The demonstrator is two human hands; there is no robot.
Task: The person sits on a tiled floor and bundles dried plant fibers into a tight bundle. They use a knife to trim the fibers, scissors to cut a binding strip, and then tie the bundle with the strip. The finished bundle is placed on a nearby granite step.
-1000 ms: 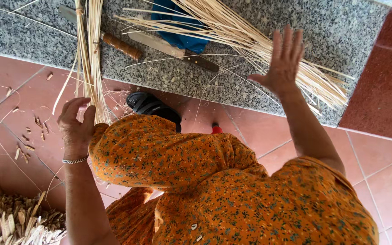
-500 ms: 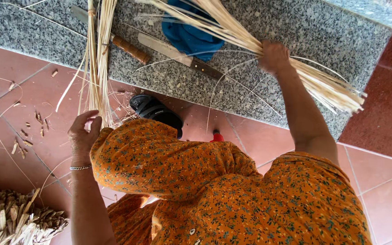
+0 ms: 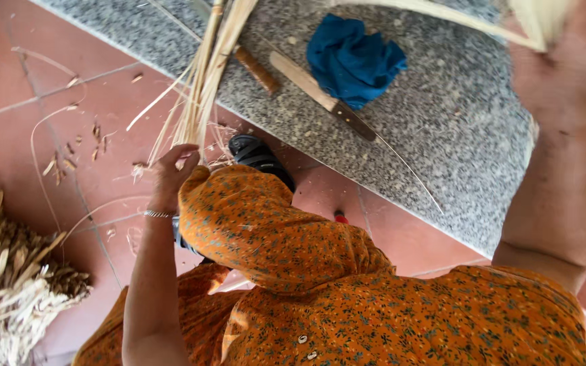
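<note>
Over the grey speckled stone bench (image 3: 456, 135), both my arms are raised. Left hand (image 3: 173, 173) closed around the lower end of a bundle of pale split cane strips (image 3: 201, 95); the strips run up and away from my fist, fanning a little, toward the far edge of the view. Thin metal bangle (image 3: 158, 214) sits on that wrist.

Right hand (image 3: 556, 64) up at the far right, blurred; pale strips (image 3: 442, 13) pass across its top and out of view, and the fingers look wrapped on them, though the blur hides the exact grip. One long thin strand trails down over the bench from that side.

On the bench, between my hands: a crumpled blue cloth (image 3: 354, 57), and just left of it a long knife (image 3: 320, 95) with a pale blade and dark handle, lying at a slant. A brown wooden handle (image 3: 257, 70) lies just beside the knife, nearer the left bundle.

Below, red tiled floor (image 3: 42, 88) with scattered shavings and curled slivers. A heap of short cane offcuts (image 3: 8, 285) sits at the near left. My orange flowered dress (image 3: 347, 298) fills the near middle; a dark sandal (image 3: 260, 157) shows by the bench edge.
</note>
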